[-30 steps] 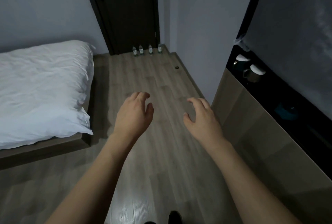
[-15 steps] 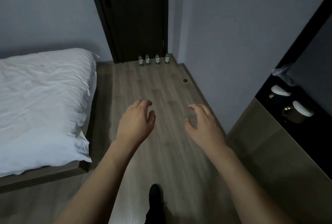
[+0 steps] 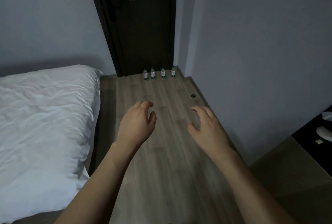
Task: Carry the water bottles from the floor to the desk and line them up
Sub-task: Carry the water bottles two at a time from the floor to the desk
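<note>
Several small clear water bottles (image 3: 158, 73) with green labels stand upright in a row on the wooden floor, right against the dark door (image 3: 142, 26) at the far end. My left hand (image 3: 136, 125) and my right hand (image 3: 206, 128) are stretched out in front of me above the floor, well short of the bottles. Both have loosely curled fingers and hold nothing. A corner of the dark desk (image 3: 310, 139) shows at the right edge.
A bed with a white duvet (image 3: 43, 125) fills the left side. A grey wall (image 3: 251, 62) bounds the right side of the floor strip. A small dark round thing (image 3: 193, 95) lies on the floor near that wall. White items sit on the desk corner.
The view has moved forward and tilted up towards the door; the bottles look nearer and the desk has slid out to the right edge. Both hands stay stretched ahead, holding nothing.
</note>
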`<action>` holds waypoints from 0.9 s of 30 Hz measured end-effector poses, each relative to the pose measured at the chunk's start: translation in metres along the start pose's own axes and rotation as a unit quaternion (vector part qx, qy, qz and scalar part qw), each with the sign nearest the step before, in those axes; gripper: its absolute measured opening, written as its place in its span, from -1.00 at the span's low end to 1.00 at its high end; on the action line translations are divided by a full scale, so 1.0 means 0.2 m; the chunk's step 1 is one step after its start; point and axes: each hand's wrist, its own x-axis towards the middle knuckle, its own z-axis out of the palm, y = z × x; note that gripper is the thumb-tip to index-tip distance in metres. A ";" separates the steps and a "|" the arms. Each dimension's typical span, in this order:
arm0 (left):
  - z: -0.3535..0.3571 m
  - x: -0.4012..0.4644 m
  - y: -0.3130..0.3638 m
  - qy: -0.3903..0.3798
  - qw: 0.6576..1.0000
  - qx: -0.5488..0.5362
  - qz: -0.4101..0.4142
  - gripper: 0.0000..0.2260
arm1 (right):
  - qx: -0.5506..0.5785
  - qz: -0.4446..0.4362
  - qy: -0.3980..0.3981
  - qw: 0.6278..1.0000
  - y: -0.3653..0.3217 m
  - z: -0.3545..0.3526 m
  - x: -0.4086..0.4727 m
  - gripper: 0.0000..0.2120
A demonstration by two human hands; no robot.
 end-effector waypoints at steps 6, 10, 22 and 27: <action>0.06 0.32 -0.13 0.002 1.000 0.001 0.002 -0.69 | -0.005 -0.008 0.010 1.000 -0.01 0.12 0.33 -0.58; 0.14 0.54 -0.23 -0.002 1.000 0.005 -0.005 -0.70 | -0.006 -0.001 -0.002 1.000 0.04 0.23 0.60 -0.57; 0.36 1.64 -0.49 0.007 1.000 0.024 -0.006 -0.70 | 0.012 -0.031 -0.016 0.999 0.14 0.53 1.72 -0.55; 0.40 2.01 -0.58 0.018 1.000 0.014 -0.012 -0.71 | 0.009 -0.030 -0.018 0.999 0.17 0.59 2.11 -0.54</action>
